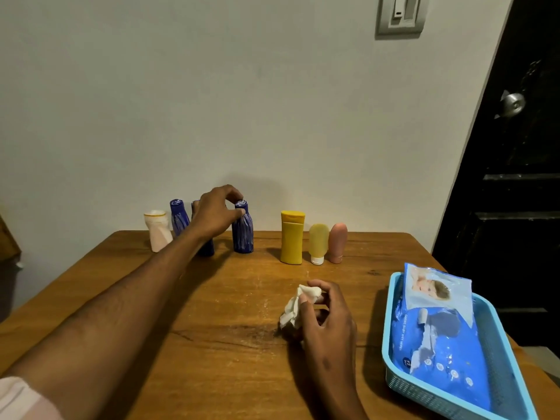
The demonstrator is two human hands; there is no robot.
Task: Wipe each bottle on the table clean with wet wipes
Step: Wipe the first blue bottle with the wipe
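reaching far across the wooden table (188, 298), the left hand (216, 215) pinches the top of a blue bottle (243, 230) with its thumb and fingers. this bottle stands up near the wall, between two more blue bottles (178, 216) and a yellow bottle (291, 237). the right hand (325, 316) holds a scrunched white wipe (295, 307) just above the table, near a pack of wipes (439, 334) in a blue tray (512, 386).
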